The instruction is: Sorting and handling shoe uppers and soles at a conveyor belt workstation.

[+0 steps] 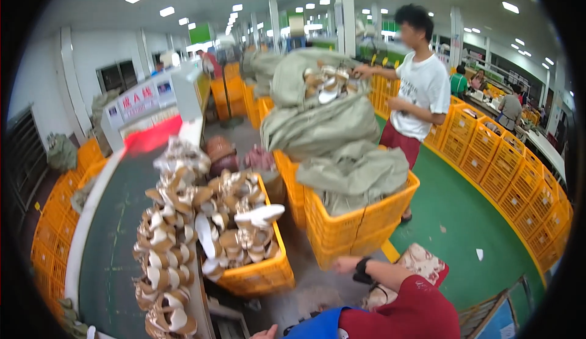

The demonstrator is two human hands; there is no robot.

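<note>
My right hand, with a black watch on its wrist, reaches forward below the front of a large orange crate. Its fingers are blurred, and no held thing shows. Only part of my left hand appears at the lower edge, near the end of the bench; most of its fingers are cut off. Ahead of it stands an orange crate heaped with brown and white shoes. More such shoes line the right side of a dark green conveyor belt.
Grey-green cloth covers stacked crates ahead, with shoes in an opening. A person in a white shirt stands beside them, one hand at those shoes. Orange crates line the right side. A patterned cushion lies near my right arm.
</note>
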